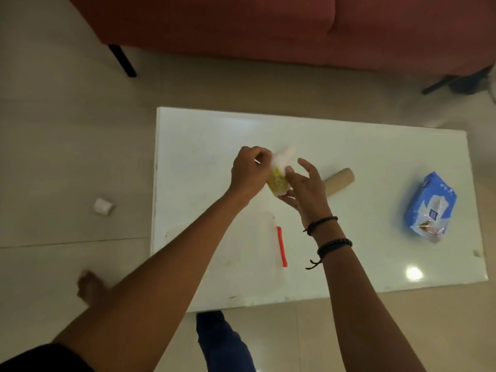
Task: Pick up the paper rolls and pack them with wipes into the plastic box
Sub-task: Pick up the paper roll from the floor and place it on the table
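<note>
Both hands meet above the middle of the white table (349, 146). My left hand (249, 173) pinches the white paper at the top of a paper roll (279, 175) with a yellow patterned wrap. My right hand (306, 187) cups the roll from below and the right, fingers spread. A bare brown cardboard roll (340, 181) lies on the table just right of my right hand. The blue pack of wipes (429, 208) lies near the right end. The clear plastic box (249, 253) with a red clip (281, 247) sits near the front edge, partly under my left forearm.
A small white roll (102, 206) lies on the tiled floor left of the table. A red sofa (268, 25) with black legs stands behind the table. My foot (90, 287) and a blue trouser leg (222, 342) are by the table's front edge.
</note>
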